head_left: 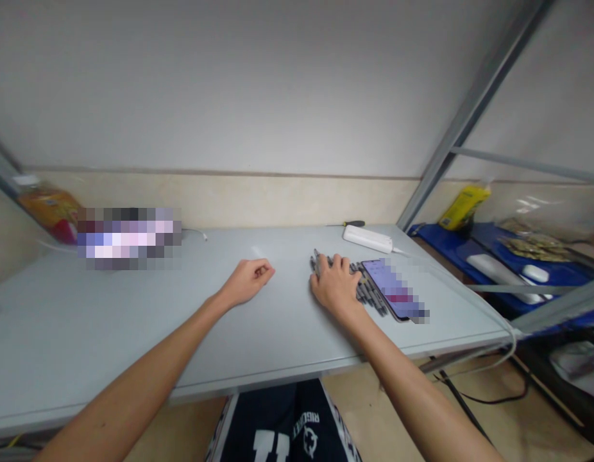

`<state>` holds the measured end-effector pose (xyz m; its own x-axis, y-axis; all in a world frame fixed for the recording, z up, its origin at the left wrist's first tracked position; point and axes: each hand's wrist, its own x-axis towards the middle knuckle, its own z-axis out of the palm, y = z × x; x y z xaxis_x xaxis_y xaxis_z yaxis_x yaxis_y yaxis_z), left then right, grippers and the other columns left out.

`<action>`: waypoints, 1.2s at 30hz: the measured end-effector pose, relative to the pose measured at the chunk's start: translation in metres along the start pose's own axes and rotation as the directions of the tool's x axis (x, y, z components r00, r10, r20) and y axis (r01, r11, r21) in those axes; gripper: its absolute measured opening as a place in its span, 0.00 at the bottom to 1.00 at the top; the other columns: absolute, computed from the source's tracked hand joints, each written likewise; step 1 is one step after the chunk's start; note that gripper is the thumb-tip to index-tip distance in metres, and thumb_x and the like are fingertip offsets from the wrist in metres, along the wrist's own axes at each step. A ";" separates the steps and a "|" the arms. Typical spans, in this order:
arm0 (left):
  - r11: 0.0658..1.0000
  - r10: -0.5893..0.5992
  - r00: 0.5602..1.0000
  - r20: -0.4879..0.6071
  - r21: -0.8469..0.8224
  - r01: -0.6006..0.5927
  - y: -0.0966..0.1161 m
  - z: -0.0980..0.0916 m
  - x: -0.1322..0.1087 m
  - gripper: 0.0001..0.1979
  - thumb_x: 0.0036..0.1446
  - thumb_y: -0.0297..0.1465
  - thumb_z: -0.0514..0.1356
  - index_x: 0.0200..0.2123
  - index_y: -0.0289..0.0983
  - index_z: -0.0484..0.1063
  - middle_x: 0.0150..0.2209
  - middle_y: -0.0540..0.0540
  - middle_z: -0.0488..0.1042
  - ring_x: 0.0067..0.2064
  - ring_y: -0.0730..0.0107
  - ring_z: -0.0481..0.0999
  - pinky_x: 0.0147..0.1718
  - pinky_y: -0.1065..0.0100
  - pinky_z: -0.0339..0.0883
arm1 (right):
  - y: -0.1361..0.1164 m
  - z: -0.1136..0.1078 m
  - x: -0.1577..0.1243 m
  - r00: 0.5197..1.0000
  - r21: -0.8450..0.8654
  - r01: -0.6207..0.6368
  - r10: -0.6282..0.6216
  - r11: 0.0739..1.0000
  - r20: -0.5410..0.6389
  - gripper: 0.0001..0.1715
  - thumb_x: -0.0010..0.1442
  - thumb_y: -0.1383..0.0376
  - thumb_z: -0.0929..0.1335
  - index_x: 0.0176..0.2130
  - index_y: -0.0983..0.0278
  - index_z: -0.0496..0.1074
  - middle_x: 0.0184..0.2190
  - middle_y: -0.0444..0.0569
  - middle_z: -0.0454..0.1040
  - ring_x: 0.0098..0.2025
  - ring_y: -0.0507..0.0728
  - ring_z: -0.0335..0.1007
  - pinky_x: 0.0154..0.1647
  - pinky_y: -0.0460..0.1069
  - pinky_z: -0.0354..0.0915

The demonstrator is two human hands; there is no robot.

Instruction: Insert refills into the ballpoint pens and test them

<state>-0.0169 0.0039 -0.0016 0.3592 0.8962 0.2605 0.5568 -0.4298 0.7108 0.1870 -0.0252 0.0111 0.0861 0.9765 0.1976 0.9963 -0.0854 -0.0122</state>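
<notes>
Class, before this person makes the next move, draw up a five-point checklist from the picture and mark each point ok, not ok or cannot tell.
1. Right hand at the grey sticks: ok, spread over the pile.
2. A stick gripped by that hand: cannot tell, the hand hides it.
3. Left hand away from the pile: ok, curled, off to the left.
4. Phone well away from the sticks: not ok, it lies close beside them.
5. Screwdriver away from both hands: ok, at the back, behind the white power strip.
</notes>
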 end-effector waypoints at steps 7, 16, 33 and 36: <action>1.000 0.022 1.000 -0.013 0.020 -0.021 -0.001 0.000 0.000 0.13 0.55 0.36 0.52 0.25 0.34 0.70 0.19 0.53 0.66 0.22 0.77 0.62 0.23 0.74 0.54 | 0.010 -0.004 0.007 0.989 0.041 -0.071 0.065 0.997 0.132 0.38 0.56 0.43 0.57 0.59 0.59 0.54 0.58 0.62 0.53 0.58 0.70 0.44 0.47 0.71 0.49; 1.000 0.016 1.000 -0.011 0.022 -0.016 0.000 0.000 0.000 0.13 0.55 0.36 0.52 0.25 0.34 0.70 0.18 0.53 0.65 0.22 0.77 0.61 0.22 0.74 0.54 | 0.012 0.000 0.008 0.989 0.067 -0.070 0.061 0.995 0.133 0.42 0.56 0.40 0.55 0.61 0.59 0.51 0.61 0.62 0.47 0.61 0.71 0.40 0.49 0.71 0.47; 0.999 0.010 1.000 0.002 0.043 -0.010 -0.001 0.000 0.000 0.13 0.55 0.36 0.52 0.25 0.34 0.69 0.19 0.53 0.64 0.22 0.77 0.62 0.23 0.74 0.53 | 0.018 -0.001 0.016 0.987 0.082 -0.118 0.108 0.990 0.117 0.46 0.50 0.36 0.58 0.59 0.58 0.56 0.58 0.62 0.53 0.58 0.74 0.47 0.47 0.70 0.50; 0.999 0.010 1.000 0.001 0.049 -0.010 0.000 0.000 0.000 0.13 0.55 0.35 0.52 0.25 0.34 0.69 0.19 0.53 0.64 0.23 0.77 0.62 0.24 0.74 0.53 | 0.016 -0.001 0.017 0.983 0.074 -0.140 0.129 0.987 0.129 0.48 0.48 0.35 0.59 0.59 0.59 0.56 0.56 0.64 0.54 0.56 0.75 0.50 0.47 0.69 0.50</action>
<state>-0.0174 0.0043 -0.0017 0.3651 0.8918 0.2671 0.5892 -0.4435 0.6754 0.2042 -0.0102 0.0149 0.2140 0.9746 0.0659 0.9721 -0.2059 -0.1123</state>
